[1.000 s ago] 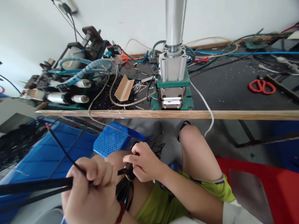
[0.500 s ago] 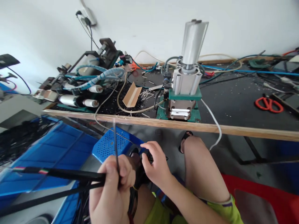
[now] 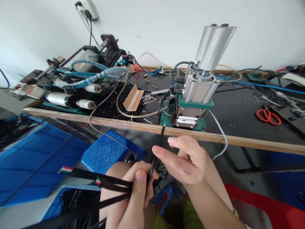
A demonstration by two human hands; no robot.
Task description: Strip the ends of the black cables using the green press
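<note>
Several black cables (image 3: 111,183) are gripped in my left hand (image 3: 137,194), closed low in front of my lap. Two of their ends point left and show red, white and green wires. One black cable (image 3: 161,136) rises from that fist toward the table edge, its tip bare. Beside this cable, my right hand (image 3: 184,159) has its fingers apart and holds nothing; its index fingertip is close to the cable. Beyond the tip stands a press with a silver cylinder (image 3: 214,47) on a green base (image 3: 196,102).
A second machine with white rollers (image 3: 57,99) lies on the table's left. Red-handled scissors (image 3: 268,117) lie at right. Cut scraps surround a cardboard piece (image 3: 133,98). Below are a blue stool (image 3: 105,149), blue bins (image 3: 30,159) and a red stool (image 3: 262,203).
My left hand has moved right with the cables, and the upright cable now leans right near the press. My right hand has moved right and up, still open. The view has shifted slightly.
</note>
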